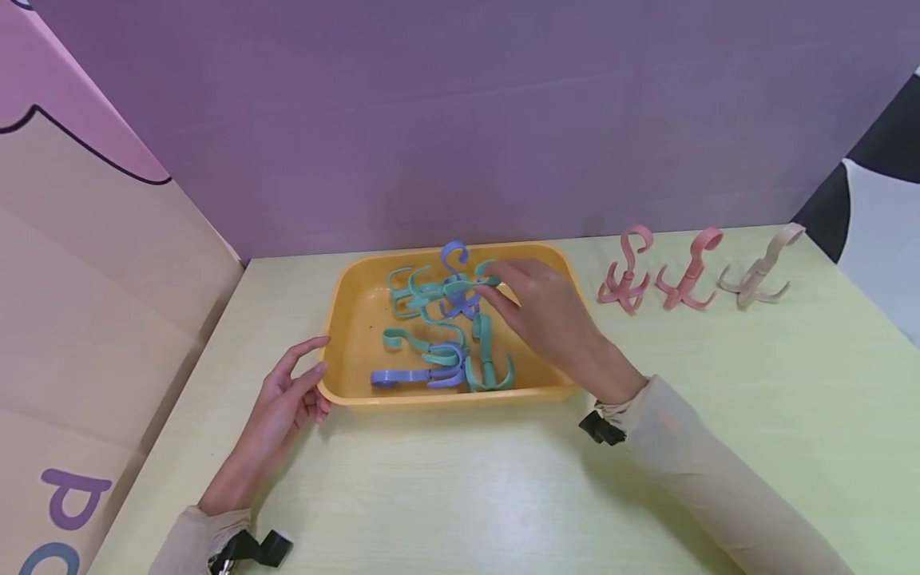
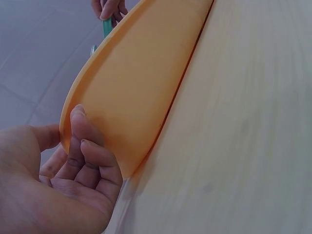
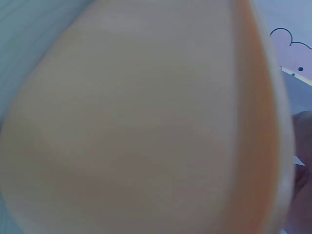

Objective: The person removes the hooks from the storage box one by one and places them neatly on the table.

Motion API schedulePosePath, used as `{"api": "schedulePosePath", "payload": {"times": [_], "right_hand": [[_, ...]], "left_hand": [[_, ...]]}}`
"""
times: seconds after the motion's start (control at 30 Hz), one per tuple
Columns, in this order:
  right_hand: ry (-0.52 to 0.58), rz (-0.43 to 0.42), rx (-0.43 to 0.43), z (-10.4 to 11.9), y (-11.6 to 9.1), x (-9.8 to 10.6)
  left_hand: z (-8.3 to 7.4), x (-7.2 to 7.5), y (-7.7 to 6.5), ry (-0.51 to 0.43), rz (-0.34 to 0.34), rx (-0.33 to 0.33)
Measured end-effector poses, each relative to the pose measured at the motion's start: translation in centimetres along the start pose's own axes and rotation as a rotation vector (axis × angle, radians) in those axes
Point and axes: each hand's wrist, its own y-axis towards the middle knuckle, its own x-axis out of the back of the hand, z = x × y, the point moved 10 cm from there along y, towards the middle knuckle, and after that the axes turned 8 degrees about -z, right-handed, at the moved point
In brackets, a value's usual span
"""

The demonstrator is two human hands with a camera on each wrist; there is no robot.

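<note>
Resting between right fingers (image 1: 512,275); green hook (image 1: 461,286)

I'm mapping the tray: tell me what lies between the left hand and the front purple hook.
The head view shows the tray's left rim, then bare tray floor, between the left hand and purple hook.

the head view looks forward and down, far enough back to take in the left hand (image 1: 291,391), the right hand (image 1: 542,307), the tray (image 1: 359,351) below its grip, the table (image 1: 431,487) nearer and the wall (image 1: 460,120) beyond. the left wrist view sits close behind the left hand, facing along the tray's outside toward the right hand's grip; both views share these hands. the right wrist view is nearest, mostly filled by blurred tray side.
</note>
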Motion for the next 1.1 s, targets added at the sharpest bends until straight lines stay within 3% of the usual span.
{"api": "schedulePosePath", "payload": {"times": [0.17, 0.33, 0.6, 1.1], "right_hand": [[-0.050, -0.027, 0.039, -0.3, -0.3, -0.4], [-0.063, -0.029, 0.019, -0.7, -0.2, 0.2], [-0.079, -0.097, -0.014, -0.8, 0.5, 3.9], [-0.130, -0.281, -0.091, -1.0, -0.1, 12.0]], "left_hand": [[0.1, 0.0, -0.1, 0.000, -0.006, 0.005], [0.2, -0.1, -0.2, -0.003, 0.000, -0.001], [-0.2, -0.9, 0.4, -0.006, 0.029, -0.021], [-0.1, -0.3, 0.4, -0.015, 0.015, -0.004]]}}
